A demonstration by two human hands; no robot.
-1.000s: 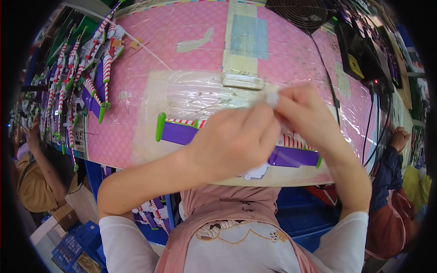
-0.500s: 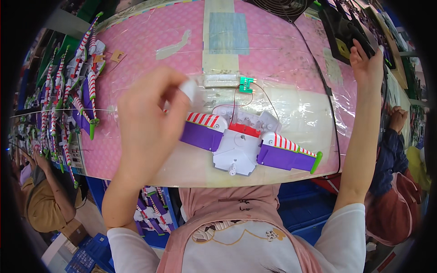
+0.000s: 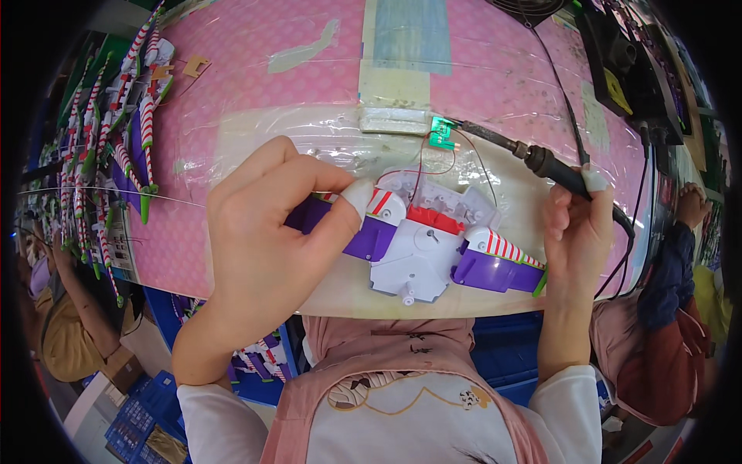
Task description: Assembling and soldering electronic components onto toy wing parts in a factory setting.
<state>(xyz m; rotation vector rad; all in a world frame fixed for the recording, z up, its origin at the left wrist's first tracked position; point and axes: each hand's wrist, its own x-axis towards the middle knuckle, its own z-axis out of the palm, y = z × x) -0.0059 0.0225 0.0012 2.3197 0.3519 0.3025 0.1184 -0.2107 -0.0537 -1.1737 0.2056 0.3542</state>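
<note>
One glossy plastic toy wing unit [image 3: 433, 247] lies across the near edge of the pink dotted table [image 3: 255, 46]: a white moulded centre block with a red insert, and two purple wings with red-and-white striped tips, the right one ending in a green tip. The left hand [image 3: 270, 240] arches over the left wing, fingers curled and pressing down on it, thumb taped in white and planted on the purple plastic. The right hand [image 3: 576, 232] stands upright at the right wing's tip, fingers wrapped around the dark handle of one soldering iron [image 3: 533, 158], its metal tip angled toward one small green circuit board [image 3: 442, 134]. Thin red and black wires run from the board to the toy. Clear wrinkled film covers the tabletop. At far left, a pile of similar striped wing parts [image 3: 116, 131] lies heaped, too tangled to count.
</note>
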